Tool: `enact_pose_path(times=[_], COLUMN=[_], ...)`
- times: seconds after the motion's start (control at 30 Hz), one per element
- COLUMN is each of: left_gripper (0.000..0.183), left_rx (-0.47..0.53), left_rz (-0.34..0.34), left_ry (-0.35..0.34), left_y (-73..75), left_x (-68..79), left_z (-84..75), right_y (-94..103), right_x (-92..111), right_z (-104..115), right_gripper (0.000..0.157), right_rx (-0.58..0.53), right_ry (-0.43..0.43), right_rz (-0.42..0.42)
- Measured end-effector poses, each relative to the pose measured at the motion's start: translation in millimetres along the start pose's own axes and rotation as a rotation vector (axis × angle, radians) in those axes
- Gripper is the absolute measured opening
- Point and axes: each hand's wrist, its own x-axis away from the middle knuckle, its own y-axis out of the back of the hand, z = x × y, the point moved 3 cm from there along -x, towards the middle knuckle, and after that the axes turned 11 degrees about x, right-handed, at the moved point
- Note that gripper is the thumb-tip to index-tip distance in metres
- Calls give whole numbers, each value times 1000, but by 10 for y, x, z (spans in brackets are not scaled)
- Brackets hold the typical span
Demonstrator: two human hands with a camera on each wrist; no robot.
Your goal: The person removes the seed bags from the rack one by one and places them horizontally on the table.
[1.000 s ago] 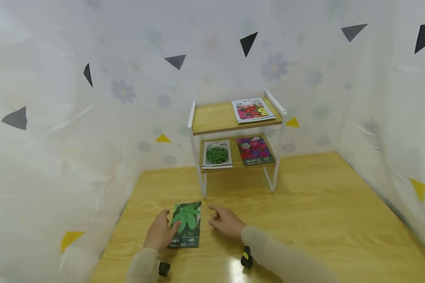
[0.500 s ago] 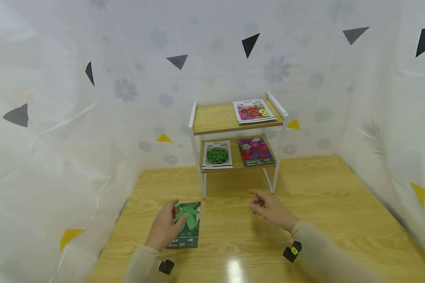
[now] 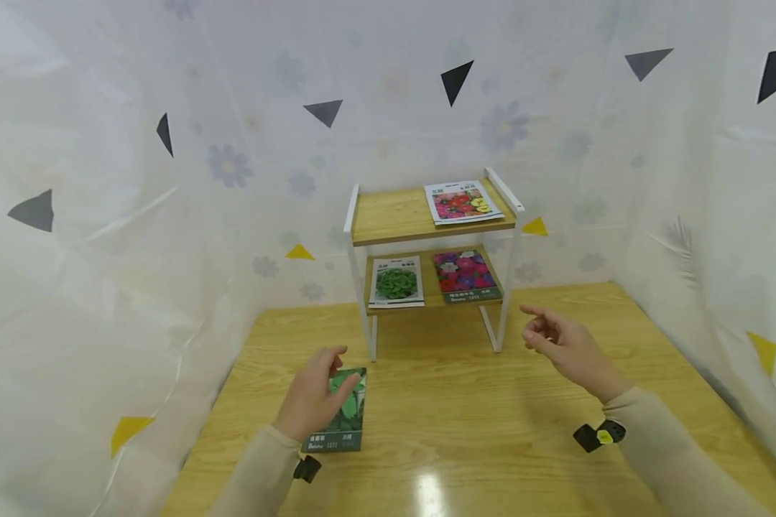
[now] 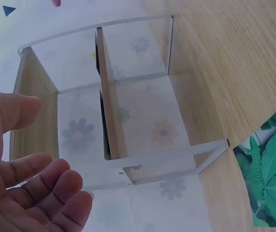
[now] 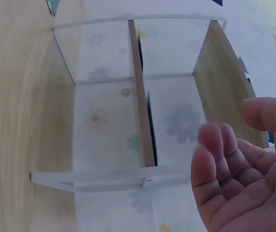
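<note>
A dark green seed packet [image 3: 345, 438] with a leaf picture lies flat on the table, left of centre in the head view. My left hand [image 3: 312, 396] hovers above its left side, thumb apart from the loosely bent fingers, covering part of the packet. In the left wrist view that hand [image 4: 36, 188] holds nothing, and the leaf packet [image 4: 273, 169] shows at the right edge. Out to the right, in front of the rack's right leg, my right hand [image 3: 572, 352] is raised over the table. Its fingers [image 5: 208, 164] are loosely curled, with nothing between them.
A two-tier rack [image 3: 394, 212] with white legs stands at the back. Its top shelf bears a flower packet [image 3: 462, 202]. Below lie a white packet with green leaves [image 3: 396, 283] and a purple-pink flower packet [image 3: 467, 276]. White sheeting [image 3: 388, 108] encloses the table.
My right hand has moved far to the right and up, away from the leaf packet. The left hand has lifted slightly and shifted right. The packet stays in place.
</note>
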Motion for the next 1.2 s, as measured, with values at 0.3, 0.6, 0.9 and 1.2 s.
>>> enact_pose_path(times=[0.3, 0.6, 0.9, 1.2], left_gripper=[47, 41, 46, 57], left_rx=[-75, -124, -206, -225], left_rz=[27, 7, -14, 110], left_ry=[-201, -462, -519, -201], left_y=[143, 295, 328, 265], left_x=[-355, -819, -1391, -1990], left_z=[-146, -572, -1006, -1254], right_y=[409, 659, 849, 916], right_x=[-114, -395, -836, -1379], right_z=[-19, 401, 677, 776], right_gripper=[39, 39, 41, 53], right_rx=[131, 294, 521, 651], right_ry=[35, 227, 286, 173], right_rz=[-89, -189, -222, -29])
